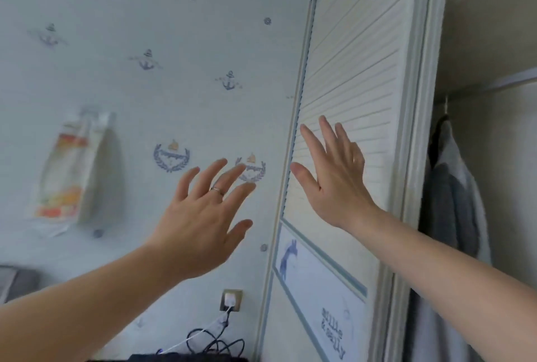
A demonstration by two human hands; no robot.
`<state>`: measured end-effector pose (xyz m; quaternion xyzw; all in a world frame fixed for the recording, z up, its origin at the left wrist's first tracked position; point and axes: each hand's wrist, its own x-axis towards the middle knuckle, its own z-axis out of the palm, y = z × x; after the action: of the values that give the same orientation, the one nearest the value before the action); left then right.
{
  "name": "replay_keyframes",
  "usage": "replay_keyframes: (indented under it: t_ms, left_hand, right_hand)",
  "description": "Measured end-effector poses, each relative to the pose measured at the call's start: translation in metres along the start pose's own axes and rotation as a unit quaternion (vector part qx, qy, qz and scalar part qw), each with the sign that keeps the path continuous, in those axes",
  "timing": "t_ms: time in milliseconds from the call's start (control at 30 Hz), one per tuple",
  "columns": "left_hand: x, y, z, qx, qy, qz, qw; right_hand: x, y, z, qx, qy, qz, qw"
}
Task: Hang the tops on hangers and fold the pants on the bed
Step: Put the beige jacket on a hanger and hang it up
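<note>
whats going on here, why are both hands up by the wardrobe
A person stands at a wardrobe with both hands raised and holding nothing. The right hand is spread open on or just off the louvred door; contact cannot be told. The left hand is open in front of the anchor-print wall. To the right the wardrobe is open, and a grey top hangs from the rail.

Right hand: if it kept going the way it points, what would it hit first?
Probably the slatted wardrobe door; the right hand is spread open right before its slats, though the gap is hard to judge.
</note>
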<state>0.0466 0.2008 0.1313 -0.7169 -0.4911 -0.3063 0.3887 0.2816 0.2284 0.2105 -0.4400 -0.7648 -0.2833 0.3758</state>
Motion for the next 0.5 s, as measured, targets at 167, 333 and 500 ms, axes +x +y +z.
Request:
replay_keyframes:
  t_ms: [167,333,500]
  left_hand:
    - [-0.108,-0.112,-0.057,0.058,-0.075,-0.104,0.99]
    - [-0.242,-0.193,-0.135,0.102,-0.15,-0.207,0.961]
    - [-0.382,-0.231,-0.213,0.123,-0.207,-0.336,0.911]
  right_hand:
    - [-0.012,-0.149,0.043,0.082,-0.044,-0.078,0.993]
    - [-0.05,-0.311,0.08,0.179,-0.108,-0.161,0.965]
    - [-0.103,-0.456,0.107,0.266,-0.171,-0.239,0.918]
